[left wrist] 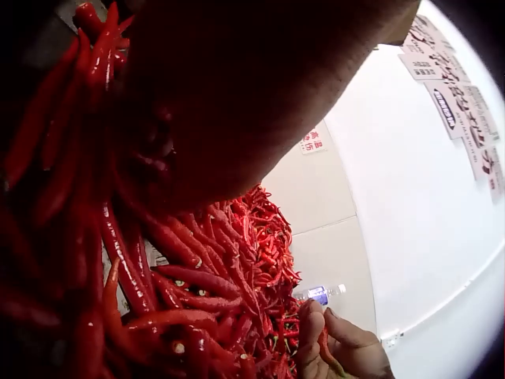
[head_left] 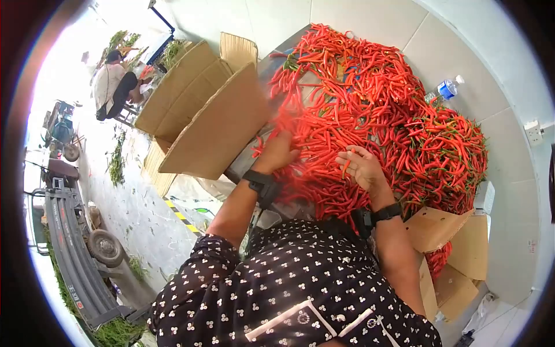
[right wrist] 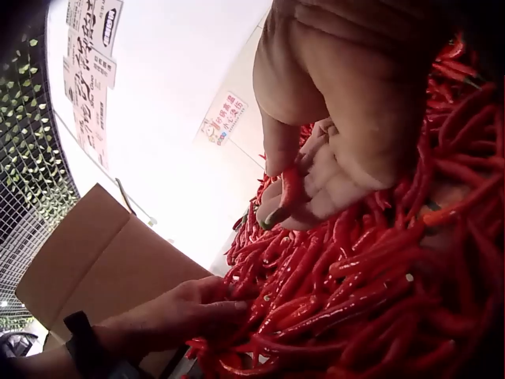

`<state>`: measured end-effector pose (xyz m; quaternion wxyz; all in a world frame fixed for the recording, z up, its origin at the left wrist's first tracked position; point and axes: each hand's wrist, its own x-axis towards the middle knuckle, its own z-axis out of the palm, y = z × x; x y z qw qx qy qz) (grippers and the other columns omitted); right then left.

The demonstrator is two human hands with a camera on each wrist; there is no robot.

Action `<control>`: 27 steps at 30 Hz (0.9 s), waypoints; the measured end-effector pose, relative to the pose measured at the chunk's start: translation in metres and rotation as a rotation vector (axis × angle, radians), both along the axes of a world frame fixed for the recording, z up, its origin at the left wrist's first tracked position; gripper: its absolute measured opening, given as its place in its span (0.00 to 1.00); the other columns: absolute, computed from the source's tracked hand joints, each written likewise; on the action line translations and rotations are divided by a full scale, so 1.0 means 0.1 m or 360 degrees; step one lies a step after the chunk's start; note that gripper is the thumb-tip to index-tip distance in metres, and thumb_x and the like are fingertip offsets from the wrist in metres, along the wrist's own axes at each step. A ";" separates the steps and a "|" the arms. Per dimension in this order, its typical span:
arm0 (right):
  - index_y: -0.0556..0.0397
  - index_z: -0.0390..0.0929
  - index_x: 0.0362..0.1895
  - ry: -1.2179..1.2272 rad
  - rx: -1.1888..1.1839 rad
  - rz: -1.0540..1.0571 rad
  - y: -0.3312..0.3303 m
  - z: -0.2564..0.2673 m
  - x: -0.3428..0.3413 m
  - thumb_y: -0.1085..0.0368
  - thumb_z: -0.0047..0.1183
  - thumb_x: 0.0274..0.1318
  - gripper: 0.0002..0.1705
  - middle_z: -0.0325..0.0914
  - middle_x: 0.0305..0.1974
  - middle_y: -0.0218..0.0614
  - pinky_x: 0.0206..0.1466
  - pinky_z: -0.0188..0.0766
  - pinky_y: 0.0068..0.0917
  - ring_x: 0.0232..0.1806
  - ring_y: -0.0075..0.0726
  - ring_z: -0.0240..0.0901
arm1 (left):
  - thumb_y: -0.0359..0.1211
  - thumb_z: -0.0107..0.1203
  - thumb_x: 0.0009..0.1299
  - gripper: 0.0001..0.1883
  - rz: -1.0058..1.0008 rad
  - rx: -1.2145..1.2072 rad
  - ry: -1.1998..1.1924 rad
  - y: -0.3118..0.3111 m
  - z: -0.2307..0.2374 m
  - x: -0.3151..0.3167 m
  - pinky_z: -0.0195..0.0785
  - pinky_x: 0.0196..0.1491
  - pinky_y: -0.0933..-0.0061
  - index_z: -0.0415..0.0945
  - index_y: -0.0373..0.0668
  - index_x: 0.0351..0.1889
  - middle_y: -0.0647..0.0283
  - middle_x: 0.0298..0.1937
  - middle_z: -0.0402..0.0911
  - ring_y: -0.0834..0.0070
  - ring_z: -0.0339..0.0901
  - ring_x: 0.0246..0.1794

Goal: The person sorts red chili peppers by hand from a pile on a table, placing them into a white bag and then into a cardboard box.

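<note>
A wide heap of red chili peppers (head_left: 329,127) covers the surface in front of me. My right hand (head_left: 364,168) is over the heap, palm turned up, with a single red chili pepper (right wrist: 290,193) pinched between thumb and fingers. That pepper's greenish end points down in the right wrist view. To the left, my left hand (head_left: 278,153) lies low at the heap's edge, its fingers stretched over the peppers (right wrist: 252,316). A red blur of peppers shows just beyond it in the head view. In the left wrist view this hand is dark and its fingertips are hidden.
A large open cardboard box (head_left: 217,127) stands at the left, close to my left hand. Another cardboard box (head_left: 468,248) with peppers inside is at the right. A plastic bottle (head_left: 448,88) lies behind the heap near the wall. Farther left are a crouching person (head_left: 113,87) and a cart (head_left: 72,248).
</note>
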<state>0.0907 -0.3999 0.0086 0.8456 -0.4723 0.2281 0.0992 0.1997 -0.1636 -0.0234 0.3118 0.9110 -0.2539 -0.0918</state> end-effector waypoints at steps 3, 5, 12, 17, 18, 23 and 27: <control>0.59 0.62 0.50 0.0036 -0.0006 -0.0053 0.03 0.04 -0.01 0.66 0.47 0.55 0.19 0.70 0.45 0.49 0.43 0.71 0.35 0.45 0.47 0.71 | 0.38 0.53 0.58 0.16 -0.0083 0.0067 -0.0147 0.04 -0.08 0.02 0.64 0.37 0.57 0.66 0.36 0.37 0.46 0.32 0.75 0.51 0.72 0.36; 0.59 0.61 0.50 0.0043 0.0025 -0.0086 0.06 0.05 -0.02 0.65 0.46 0.56 0.19 0.70 0.45 0.49 0.43 0.71 0.35 0.44 0.47 0.71 | 0.37 0.52 0.58 0.16 -0.0089 0.0094 -0.0219 0.03 -0.14 0.04 0.64 0.37 0.57 0.66 0.35 0.37 0.46 0.32 0.74 0.51 0.72 0.36; 0.57 0.61 0.46 -0.0002 -0.0003 -0.0085 0.11 0.02 -0.01 0.64 0.43 0.58 0.14 0.71 0.46 0.48 0.42 0.71 0.32 0.42 0.44 0.72 | 0.34 0.46 0.63 0.09 -0.0167 -0.0390 0.0427 -0.22 0.32 -0.17 0.64 0.28 0.68 0.67 0.36 0.34 0.57 0.26 0.74 0.66 0.73 0.26; 0.55 0.62 0.42 -0.0099 -0.0017 -0.0126 0.12 -0.06 0.02 0.63 0.45 0.57 0.11 0.72 0.43 0.44 0.39 0.70 0.27 0.41 0.39 0.73 | 0.32 0.45 0.64 0.07 -0.0250 -0.0665 0.1102 -0.48 0.30 -0.32 0.60 0.21 0.80 0.70 0.38 0.33 0.68 0.23 0.71 0.83 0.68 0.20; 0.54 0.63 0.40 -0.0159 0.0005 -0.0140 0.12 -0.06 0.02 0.63 0.46 0.57 0.11 0.73 0.43 0.43 0.38 0.70 0.26 0.40 0.37 0.73 | 0.33 0.47 0.63 0.07 -0.0310 -0.0668 0.1039 -0.51 0.29 -0.33 0.61 0.22 0.78 0.69 0.37 0.31 0.67 0.22 0.71 0.82 0.68 0.20; 0.54 0.63 0.40 -0.0163 -0.0100 -0.0263 0.15 -0.01 0.03 0.64 0.47 0.55 0.11 0.73 0.41 0.42 0.38 0.70 0.26 0.39 0.36 0.73 | 0.35 0.50 0.61 0.09 -0.0386 -0.0592 0.0785 -0.60 0.16 -0.39 0.59 0.22 0.77 0.71 0.38 0.28 0.69 0.18 0.69 0.83 0.65 0.19; 0.56 0.65 0.38 -0.0197 -0.0148 -0.0423 0.18 -0.02 0.04 0.65 0.48 0.54 0.10 0.75 0.38 0.40 0.38 0.70 0.26 0.36 0.33 0.73 | 0.35 0.51 0.62 0.09 -0.0229 -0.0638 0.1245 -0.62 0.30 -0.43 0.57 0.23 0.83 0.73 0.38 0.31 0.73 0.20 0.68 0.88 0.63 0.19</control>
